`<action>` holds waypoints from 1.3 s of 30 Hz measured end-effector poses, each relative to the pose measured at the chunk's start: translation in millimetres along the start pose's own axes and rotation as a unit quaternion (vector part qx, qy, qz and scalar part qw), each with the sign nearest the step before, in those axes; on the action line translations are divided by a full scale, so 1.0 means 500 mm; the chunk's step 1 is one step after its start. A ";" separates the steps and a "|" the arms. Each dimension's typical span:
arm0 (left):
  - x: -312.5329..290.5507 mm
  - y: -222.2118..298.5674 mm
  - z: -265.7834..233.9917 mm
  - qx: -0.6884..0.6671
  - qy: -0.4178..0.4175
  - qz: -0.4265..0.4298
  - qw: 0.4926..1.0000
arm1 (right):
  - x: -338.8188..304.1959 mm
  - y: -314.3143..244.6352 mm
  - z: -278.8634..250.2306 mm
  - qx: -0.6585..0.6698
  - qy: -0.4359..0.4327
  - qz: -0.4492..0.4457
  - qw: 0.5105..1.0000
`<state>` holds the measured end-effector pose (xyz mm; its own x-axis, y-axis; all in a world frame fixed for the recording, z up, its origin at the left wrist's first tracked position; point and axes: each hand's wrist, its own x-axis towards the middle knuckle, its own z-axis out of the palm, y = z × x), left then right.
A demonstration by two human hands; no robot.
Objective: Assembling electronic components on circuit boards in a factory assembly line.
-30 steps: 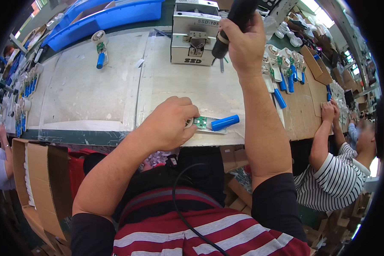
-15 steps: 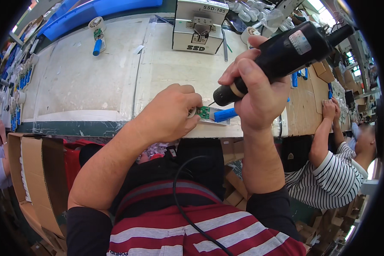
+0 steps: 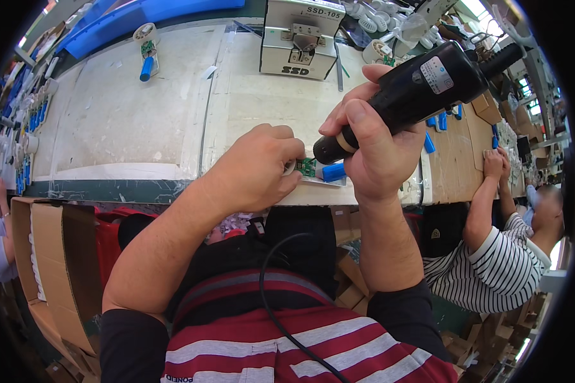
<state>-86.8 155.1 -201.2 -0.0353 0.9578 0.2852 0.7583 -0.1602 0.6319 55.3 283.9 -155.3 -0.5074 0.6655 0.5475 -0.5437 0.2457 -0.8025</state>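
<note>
My left hand (image 3: 255, 167) is closed around the round end of a small white plastic housing (image 3: 331, 182) at the table's near edge. A green circuit board (image 3: 306, 167) and a blue cylindrical battery (image 3: 333, 172) lie in that housing. In my right hand (image 3: 383, 150) is a black electric screwdriver (image 3: 410, 86), gripped near its front and tilted down to the left. Its nose is right over the circuit board; whether the tip touches a screw is too small to tell.
A silver box-shaped machine (image 3: 298, 41) stands at the table's back. Another housing with a blue battery (image 3: 147, 67) lies farther left. A long blue bin (image 3: 153, 19) lines the far edge. At right, a person in a striped shirt (image 3: 501, 268) rests their hands on the table.
The electric screwdriver in my right hand has moved slightly left, bringing its nose closer to the circuit board. My left hand has stayed on the housing.
</note>
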 end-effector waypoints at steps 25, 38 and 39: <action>0.001 0.000 -0.003 -0.003 -0.010 -0.001 1.000 | -0.003 -0.002 0.007 -0.005 -0.027 0.029 0.999; -0.013 0.017 -0.008 0.035 -0.003 -0.011 0.999 | 0.241 0.027 0.025 0.005 0.025 0.006 1.000; -0.014 0.016 -0.009 0.043 0.005 -0.002 0.999 | 0.252 0.035 0.041 0.006 0.024 0.006 1.000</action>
<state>-83.4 146.0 -194.9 -0.0452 0.9561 0.2896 0.8115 -0.1339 0.5688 -31.9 357.7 -95.3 -0.4814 0.7015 0.5255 -0.5463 0.2287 -0.8058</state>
